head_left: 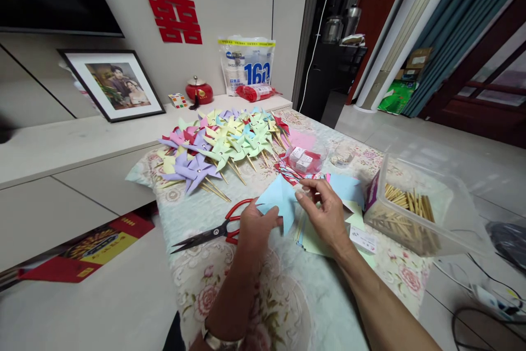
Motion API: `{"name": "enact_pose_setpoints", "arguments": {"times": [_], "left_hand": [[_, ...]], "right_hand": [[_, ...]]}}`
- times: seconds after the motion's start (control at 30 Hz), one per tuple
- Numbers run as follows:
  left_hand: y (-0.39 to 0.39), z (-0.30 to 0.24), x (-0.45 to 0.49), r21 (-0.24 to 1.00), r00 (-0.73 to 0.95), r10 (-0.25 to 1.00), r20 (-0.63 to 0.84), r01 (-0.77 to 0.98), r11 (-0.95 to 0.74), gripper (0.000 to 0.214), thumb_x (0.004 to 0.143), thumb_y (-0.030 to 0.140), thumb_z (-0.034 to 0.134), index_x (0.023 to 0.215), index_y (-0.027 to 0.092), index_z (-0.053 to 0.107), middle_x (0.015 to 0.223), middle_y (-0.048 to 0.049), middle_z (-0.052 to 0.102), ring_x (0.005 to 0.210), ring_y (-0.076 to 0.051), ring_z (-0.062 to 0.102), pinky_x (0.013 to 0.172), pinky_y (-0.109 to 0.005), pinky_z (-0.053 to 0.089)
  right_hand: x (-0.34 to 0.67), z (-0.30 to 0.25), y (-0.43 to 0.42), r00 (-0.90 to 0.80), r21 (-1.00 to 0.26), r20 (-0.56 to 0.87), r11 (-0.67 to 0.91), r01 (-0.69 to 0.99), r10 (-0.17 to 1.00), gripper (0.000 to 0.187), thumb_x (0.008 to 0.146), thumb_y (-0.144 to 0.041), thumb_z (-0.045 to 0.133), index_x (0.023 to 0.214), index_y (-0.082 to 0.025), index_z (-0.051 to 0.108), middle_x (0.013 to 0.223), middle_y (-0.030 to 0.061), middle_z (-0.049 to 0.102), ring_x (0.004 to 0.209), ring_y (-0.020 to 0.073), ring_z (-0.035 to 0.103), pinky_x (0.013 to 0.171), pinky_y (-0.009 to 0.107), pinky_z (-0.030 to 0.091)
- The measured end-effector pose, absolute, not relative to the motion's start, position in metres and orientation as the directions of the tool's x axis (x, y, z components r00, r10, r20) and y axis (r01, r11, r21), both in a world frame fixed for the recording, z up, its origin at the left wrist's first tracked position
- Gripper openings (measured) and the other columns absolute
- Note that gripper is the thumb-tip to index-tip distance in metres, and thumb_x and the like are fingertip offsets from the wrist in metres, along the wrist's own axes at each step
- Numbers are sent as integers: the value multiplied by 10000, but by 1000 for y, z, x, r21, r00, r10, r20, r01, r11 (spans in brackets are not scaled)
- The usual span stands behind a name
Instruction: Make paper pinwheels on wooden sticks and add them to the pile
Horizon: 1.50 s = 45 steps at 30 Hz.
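Over the flowered tablecloth (pixel 287 296) my left hand (pixel 257 225) pinches the lower edge of a light blue paper square (pixel 277 200) that is partly folded. My right hand (pixel 324 211) has its fingers curled beside the same sheet, touching its right flap; whether it grips the paper or something tiny I cannot make out. Red-handled scissors (pixel 217 230) lie just left of my left hand. A stack of coloured paper sheets (pixel 312 236) sits under my right wrist.
Several finished paper pinwheels on sticks (pixel 222 148) are piled at the table's far left. A clear box of wooden sticks (pixel 411 208) stands at the right. Two small clear cups (pixel 306 159) sit behind the paper. A framed photo (pixel 117 85) leans on the sideboard.
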<state>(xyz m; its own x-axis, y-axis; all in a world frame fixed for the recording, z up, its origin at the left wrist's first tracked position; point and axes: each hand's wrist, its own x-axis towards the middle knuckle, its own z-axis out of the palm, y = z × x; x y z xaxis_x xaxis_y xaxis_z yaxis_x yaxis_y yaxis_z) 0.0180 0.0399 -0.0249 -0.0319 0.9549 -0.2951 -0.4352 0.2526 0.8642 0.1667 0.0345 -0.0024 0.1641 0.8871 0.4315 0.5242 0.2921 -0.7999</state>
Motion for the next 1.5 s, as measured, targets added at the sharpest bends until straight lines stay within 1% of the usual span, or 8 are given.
{"name": "enact_pose_setpoints", "arguments": {"times": [0.1,0.17,0.43,0.57,0.93,1.17,1.33,1.5], "left_hand": [[38,-16,11,844,94,945,-313,-429,322,415,606,171,773,1006,115,678,859,-79,763,706,-224,729,637,-327,594],[37,-11,9,839,142,938,-316,-420,346,415,600,191,787,1000,132,692,879,-85,768,733,-238,736,632,-321,587],[33,-3,9,850,214,930,-300,-382,363,406,577,200,777,974,152,702,787,-66,764,702,-246,729,613,-322,577],[33,-6,8,871,207,937,-283,-355,341,360,611,206,756,962,161,693,795,-55,764,682,-224,718,616,-317,578],[34,-11,5,874,180,936,-302,-339,348,295,567,148,770,849,180,691,679,-18,715,584,-213,678,592,-339,574],[37,-13,4,853,174,940,-294,-396,340,381,618,193,781,968,181,631,776,-25,744,559,-159,662,553,-271,533],[38,-9,7,789,123,941,-316,-517,333,433,564,203,829,960,173,654,806,-46,764,655,-181,706,628,-267,540],[35,-11,8,778,213,935,-283,-519,354,437,610,255,842,1001,144,682,888,-86,785,818,-255,737,739,-324,557]], "right_hand": [[173,-4,37,140,-858,363,271,436,921,460,866,-389,668,1294,-230,608,1233,104,646,1079,263,605,864,398,508],[175,-7,39,114,-907,294,240,347,949,574,848,-407,699,1375,-237,552,1276,114,640,1087,269,617,907,429,511],[172,-7,39,-19,-996,87,87,7,996,669,819,-365,729,1426,-209,493,1003,57,692,901,210,664,748,321,538],[172,-4,38,-22,-1000,20,19,-12,1000,666,811,-345,728,1420,-194,507,880,26,689,801,192,663,663,290,523],[167,-9,41,-45,-997,-76,-76,-5,996,784,615,-203,769,1366,-186,545,867,29,743,763,217,693,608,302,553],[153,-8,38,48,-987,-102,-95,-133,994,770,592,-216,775,1324,-183,540,960,39,762,731,192,689,622,289,547],[143,-15,38,135,-983,-52,-27,-184,989,817,624,-252,784,1380,-164,487,1012,68,765,752,196,694,647,291,543],[140,-18,37,151,-961,-51,-8,-276,987,828,630,-272,816,1377,-172,475,993,54,763,759,195,688,647,284,530]]}}
